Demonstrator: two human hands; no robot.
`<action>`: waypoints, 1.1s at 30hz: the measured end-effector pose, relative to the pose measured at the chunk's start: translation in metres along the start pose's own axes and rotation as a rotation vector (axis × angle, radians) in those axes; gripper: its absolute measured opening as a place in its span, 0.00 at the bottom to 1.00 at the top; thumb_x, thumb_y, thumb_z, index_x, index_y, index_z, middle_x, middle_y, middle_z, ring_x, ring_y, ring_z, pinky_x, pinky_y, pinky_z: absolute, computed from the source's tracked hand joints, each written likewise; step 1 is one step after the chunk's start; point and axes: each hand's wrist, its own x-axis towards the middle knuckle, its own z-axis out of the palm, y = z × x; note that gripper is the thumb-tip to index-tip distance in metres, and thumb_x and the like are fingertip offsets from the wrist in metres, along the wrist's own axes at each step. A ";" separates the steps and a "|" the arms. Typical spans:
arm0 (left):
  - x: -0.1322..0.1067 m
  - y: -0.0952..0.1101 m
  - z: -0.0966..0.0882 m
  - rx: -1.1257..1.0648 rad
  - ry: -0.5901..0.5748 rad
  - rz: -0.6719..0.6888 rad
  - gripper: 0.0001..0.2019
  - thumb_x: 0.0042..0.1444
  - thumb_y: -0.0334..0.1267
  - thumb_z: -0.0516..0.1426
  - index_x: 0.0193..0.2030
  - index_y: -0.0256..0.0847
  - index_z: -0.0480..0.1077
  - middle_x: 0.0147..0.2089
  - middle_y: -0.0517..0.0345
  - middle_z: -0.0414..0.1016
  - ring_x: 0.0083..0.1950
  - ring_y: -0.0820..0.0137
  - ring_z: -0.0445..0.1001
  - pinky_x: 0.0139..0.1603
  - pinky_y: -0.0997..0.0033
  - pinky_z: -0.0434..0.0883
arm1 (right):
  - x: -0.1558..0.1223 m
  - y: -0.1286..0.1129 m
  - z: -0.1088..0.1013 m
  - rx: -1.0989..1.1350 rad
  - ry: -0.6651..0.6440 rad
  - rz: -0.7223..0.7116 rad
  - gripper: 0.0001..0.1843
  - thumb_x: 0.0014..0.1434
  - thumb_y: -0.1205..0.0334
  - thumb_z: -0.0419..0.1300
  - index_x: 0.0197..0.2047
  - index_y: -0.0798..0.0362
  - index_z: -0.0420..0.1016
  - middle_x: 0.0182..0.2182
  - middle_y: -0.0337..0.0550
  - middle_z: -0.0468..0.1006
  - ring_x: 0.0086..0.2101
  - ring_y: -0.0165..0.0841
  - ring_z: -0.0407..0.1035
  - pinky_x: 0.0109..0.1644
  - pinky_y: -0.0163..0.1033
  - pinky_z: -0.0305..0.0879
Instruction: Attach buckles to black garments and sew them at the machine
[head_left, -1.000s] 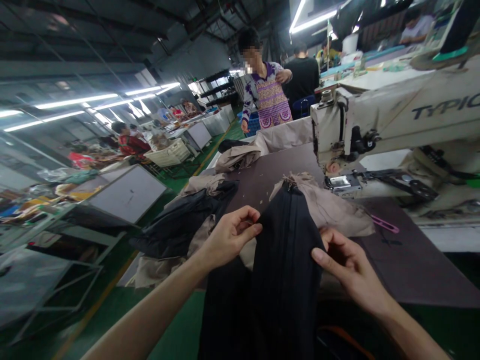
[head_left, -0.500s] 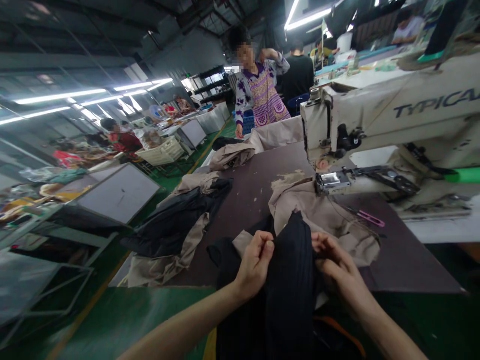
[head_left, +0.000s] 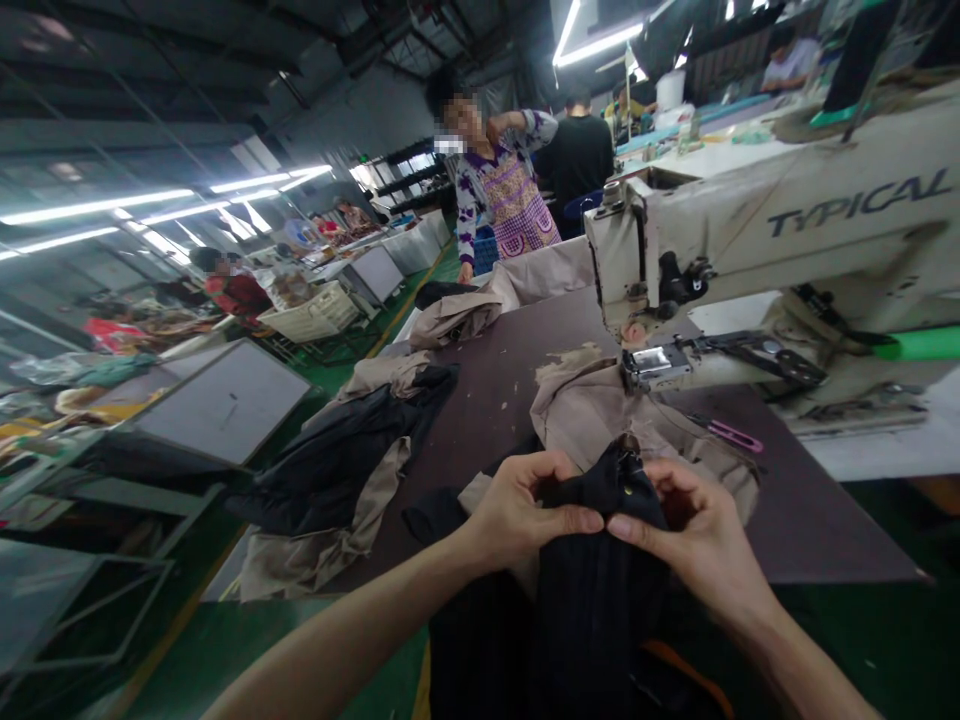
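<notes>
In a long factory hall, a co-worker in a checked apron (head_left: pixel 510 190) stands beyond a dark desk (head_left: pixel 510 420), one hand raised to the neck. A cream sewing machine (head_left: pixel 787 230) fills the right side, and its arm carries the word "TYPICAL" in dark letters, readable in full now, where the frame from a second ago cut it to "TYPIC". On the desk lie a black-and-tan garment (head_left: pixel 337 470) at the left, a tan bundle (head_left: pixel 457 320) farther off, and a tan cloth (head_left: pixel 630 420) running up to the machine's metal foot (head_left: pixel 652 362). A black garment (head_left: pixel 592 590) hangs over the desk's near edge, its top gathered up by the person's hands. The left hand (head_left: pixel 525 510) and right hand (head_left: pixel 690 530) have come closer since a second ago, when they stood apart on either side of the garment; both now clamp its top fold, their fingertips almost meeting. A small metal piece (head_left: pixel 626 470) shows at the fold. A pink tool (head_left: pixel 735 435) lies on the desk just beside the tan cloth.
</notes>
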 end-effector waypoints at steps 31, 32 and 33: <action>0.011 0.064 -0.008 1.415 -0.239 0.734 0.12 0.69 0.40 0.48 0.45 0.37 0.70 0.40 0.55 0.74 0.41 0.67 0.69 0.34 0.68 0.64 | 0.000 0.018 0.008 -0.112 0.090 -0.035 0.13 0.47 0.57 0.73 0.29 0.52 0.74 0.26 0.37 0.74 0.28 0.32 0.67 0.33 0.37 0.63; 0.011 0.065 -0.007 1.412 -0.230 0.656 0.14 0.69 0.42 0.47 0.45 0.37 0.70 0.40 0.55 0.74 0.41 0.67 0.69 0.34 0.67 0.65 | 0.001 0.019 0.009 -0.119 0.093 -0.047 0.13 0.48 0.57 0.73 0.30 0.52 0.74 0.26 0.38 0.74 0.29 0.32 0.67 0.33 0.37 0.63; 0.011 0.067 -0.006 1.401 -0.230 0.569 0.15 0.69 0.43 0.47 0.44 0.37 0.70 0.41 0.55 0.73 0.41 0.66 0.69 0.34 0.67 0.65 | 0.001 0.019 0.010 -0.134 0.098 -0.076 0.12 0.49 0.57 0.73 0.30 0.52 0.75 0.27 0.38 0.75 0.29 0.32 0.68 0.33 0.36 0.63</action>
